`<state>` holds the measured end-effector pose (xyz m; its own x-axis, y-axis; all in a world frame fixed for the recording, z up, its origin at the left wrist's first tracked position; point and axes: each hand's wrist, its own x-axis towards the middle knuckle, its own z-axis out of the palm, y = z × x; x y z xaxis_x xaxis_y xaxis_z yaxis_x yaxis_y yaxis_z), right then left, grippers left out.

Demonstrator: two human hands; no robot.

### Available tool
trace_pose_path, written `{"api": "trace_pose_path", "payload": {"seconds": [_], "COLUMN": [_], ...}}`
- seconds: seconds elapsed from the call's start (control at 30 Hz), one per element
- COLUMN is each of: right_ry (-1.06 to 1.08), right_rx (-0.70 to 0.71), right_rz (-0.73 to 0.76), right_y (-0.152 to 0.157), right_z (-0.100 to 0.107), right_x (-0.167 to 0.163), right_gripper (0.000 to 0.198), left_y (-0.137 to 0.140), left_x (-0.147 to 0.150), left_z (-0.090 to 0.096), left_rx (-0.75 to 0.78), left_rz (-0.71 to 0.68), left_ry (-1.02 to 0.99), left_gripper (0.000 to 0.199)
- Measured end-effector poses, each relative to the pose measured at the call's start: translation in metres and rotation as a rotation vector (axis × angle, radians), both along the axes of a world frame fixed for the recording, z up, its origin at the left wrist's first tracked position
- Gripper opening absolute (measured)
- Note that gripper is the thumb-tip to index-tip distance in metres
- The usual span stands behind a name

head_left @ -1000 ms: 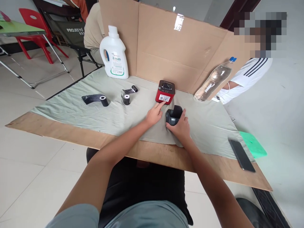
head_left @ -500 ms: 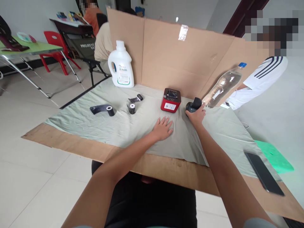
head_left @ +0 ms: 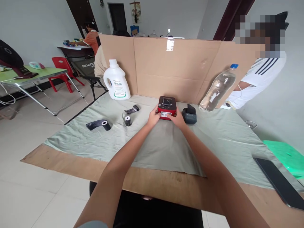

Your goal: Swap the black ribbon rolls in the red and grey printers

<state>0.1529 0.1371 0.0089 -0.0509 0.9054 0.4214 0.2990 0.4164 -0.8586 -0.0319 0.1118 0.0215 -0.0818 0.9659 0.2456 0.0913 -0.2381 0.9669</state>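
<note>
A small red and black printer (head_left: 167,109) with a white label on its front sits on the grey-green cloth (head_left: 161,148). My left hand (head_left: 154,117) grips its left side and my right hand (head_left: 178,119) its right side, both closed on it. Just right of my right hand stands a dark portable printer (head_left: 189,116) with a black strip rising from its top. To the left lie several rolls of dark paper: one partly unrolled roll (head_left: 106,125), a second roll (head_left: 127,120) and a smaller one (head_left: 136,108).
A white detergent jug (head_left: 117,80) stands before a cardboard screen (head_left: 173,66). On the right, a clear water bottle (head_left: 219,87) leans against the cardboard. A phone (head_left: 279,180) lies near the table's right edge. Behind the cardboard at right is a person in a white sleeve (head_left: 263,72).
My right hand has let go of the dark portable printer and moved left onto the red printer. My left hand has moved forward from the cloth onto it. The camera view has tilted up.
</note>
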Motion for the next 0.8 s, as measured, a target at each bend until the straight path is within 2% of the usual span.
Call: {"api": "trace_pose_path", "payload": {"seconds": [0.1, 0.2, 0.3, 0.47, 0.57, 0.67, 0.8], "right_ry": [0.089, 0.129, 0.123, 0.03, 0.007, -0.029, -0.066], "right_rx": [-0.018, -0.006, 0.002, 0.011, -0.004, 0.022, 0.052], "right_rz": [0.048, 0.038, 0.002, -0.07, -0.113, -0.115, -0.1], "right_y": [0.006, -0.007, -0.048, -0.153, -0.199, -0.218, -0.218], "right_z": [0.0, 0.006, 0.014, 0.024, 0.023, 0.019, 0.016], "right_x": [-0.016, -0.015, -0.004, 0.011, 0.012, 0.01, 0.008], "right_gripper": [0.089, 0.088, 0.085, 0.094, 0.094, 0.092, 0.091], "left_y": [0.002, -0.013, -0.051, -0.145, -0.188, -0.206, -0.209], "left_x": [0.001, -0.002, -0.007, -0.013, -0.012, -0.009, -0.008], "left_z": [0.002, 0.006, 0.009, 0.005, -0.001, -0.008, -0.014], "left_rx": [0.079, 0.109, 0.132, 0.124, 0.092, 0.08, 0.072], "left_rz": [-0.047, -0.081, -0.14, -0.301, -0.334, -0.304, -0.273], "left_ry": [-0.014, 0.014, 0.044, 0.033, -0.002, -0.022, -0.016], "left_gripper": [0.088, 0.088, 0.086, 0.086, 0.088, 0.089, 0.085]}}
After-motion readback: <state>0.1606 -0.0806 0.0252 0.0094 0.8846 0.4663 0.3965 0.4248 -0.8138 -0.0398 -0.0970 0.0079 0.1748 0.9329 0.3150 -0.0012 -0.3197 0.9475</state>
